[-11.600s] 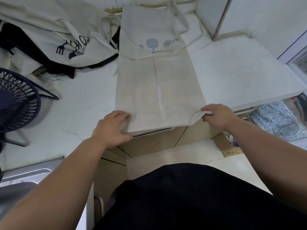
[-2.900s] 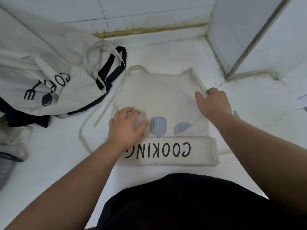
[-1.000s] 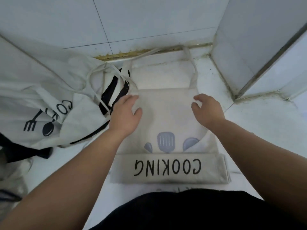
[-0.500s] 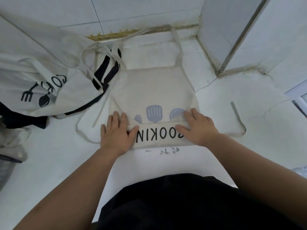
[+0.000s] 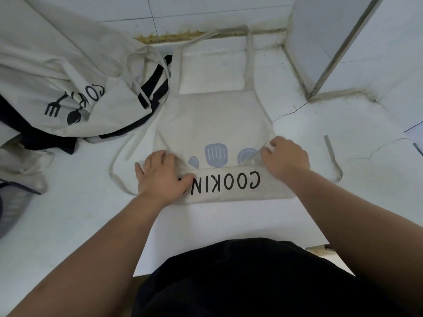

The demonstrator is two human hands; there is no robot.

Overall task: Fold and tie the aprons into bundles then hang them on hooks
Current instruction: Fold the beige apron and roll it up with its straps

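Apron: your beige cloth apron (image 5: 215, 124) with black "COOKING" lettering lies flat on the white countertop (image 5: 80, 225). Its near edge is turned up into a thick folded band (image 5: 242, 193) under both your hands.
Left hand: your left hand (image 5: 160, 177) sits on the left end of that band. The fingers curl over its far edge and the thumb lies across the last letter, so it grips the fold.
Right hand: your right hand (image 5: 286, 159) is at the right end with its fingers curled, pinching the cloth where the bib meets the fold.
Between your hands: you can see the lettering and the grey-blue utensil prints (image 5: 216, 154).
Beyond your right fingertips: the beige neck loop (image 5: 249, 62) runs up to the white tiled wall (image 5: 206, 10).
Right of your right hand: a loose beige waist tie (image 5: 332, 156) lies on the counter.
Left of your left hand: the other waist tie (image 5: 116, 165) loops on the counter.
Further left and beyond: a heap of beige aprons (image 5: 68, 88) with black straps reaches the flat apron's left side.
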